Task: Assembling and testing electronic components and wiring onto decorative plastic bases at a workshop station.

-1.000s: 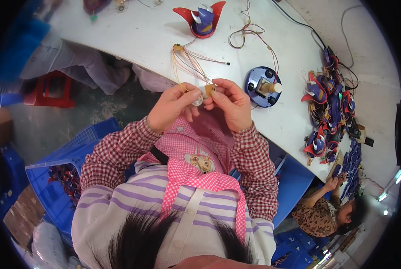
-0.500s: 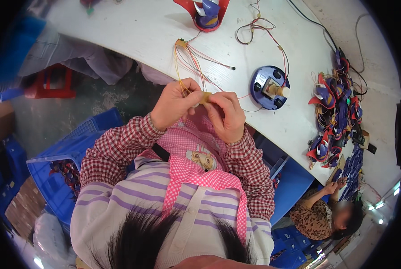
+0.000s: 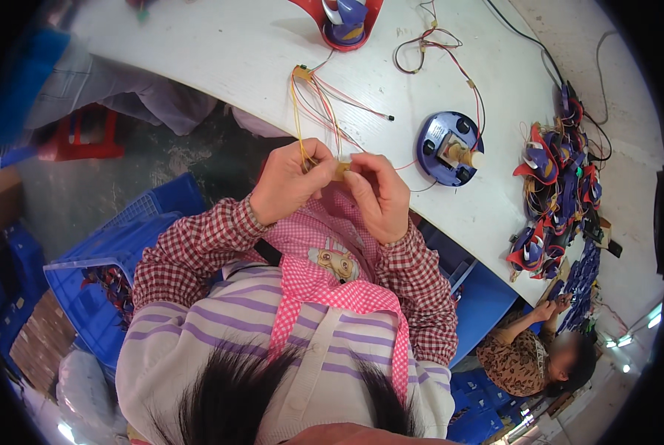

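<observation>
We can read no text, label, brand, number or sign on anything in view.
</observation>
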The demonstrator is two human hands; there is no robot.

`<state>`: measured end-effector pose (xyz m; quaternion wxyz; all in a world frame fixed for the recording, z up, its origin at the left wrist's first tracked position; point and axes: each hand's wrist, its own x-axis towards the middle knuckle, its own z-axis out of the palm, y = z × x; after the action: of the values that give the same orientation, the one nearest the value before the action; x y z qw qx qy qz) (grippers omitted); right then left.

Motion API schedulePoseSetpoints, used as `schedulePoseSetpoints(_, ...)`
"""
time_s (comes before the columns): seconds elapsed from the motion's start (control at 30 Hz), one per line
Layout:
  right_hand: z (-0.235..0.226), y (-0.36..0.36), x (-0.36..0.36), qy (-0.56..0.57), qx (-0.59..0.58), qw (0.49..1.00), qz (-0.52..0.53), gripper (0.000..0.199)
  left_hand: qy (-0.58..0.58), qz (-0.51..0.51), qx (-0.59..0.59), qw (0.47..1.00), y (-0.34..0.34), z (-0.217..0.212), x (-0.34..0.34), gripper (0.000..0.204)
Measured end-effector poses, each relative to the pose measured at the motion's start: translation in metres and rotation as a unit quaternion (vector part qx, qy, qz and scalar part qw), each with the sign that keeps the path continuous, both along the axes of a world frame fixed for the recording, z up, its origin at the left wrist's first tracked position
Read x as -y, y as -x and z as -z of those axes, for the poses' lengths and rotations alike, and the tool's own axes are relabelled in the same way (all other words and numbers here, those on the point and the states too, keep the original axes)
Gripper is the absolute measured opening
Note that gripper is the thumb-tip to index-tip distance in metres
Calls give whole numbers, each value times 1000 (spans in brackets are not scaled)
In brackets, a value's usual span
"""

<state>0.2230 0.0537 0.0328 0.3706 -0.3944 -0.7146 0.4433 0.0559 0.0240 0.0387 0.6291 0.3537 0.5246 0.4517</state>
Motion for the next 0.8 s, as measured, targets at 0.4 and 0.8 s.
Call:
schedulePoseSetpoints(0.4,-38,-3,-29,51,193,979,-45,27,57,15,70,996,0,15,6,8)
schedulePoseSetpoints(0.8,-2,71,-100,-258,277,925,-36,34,22,33,83,996,-9,-3,8,5)
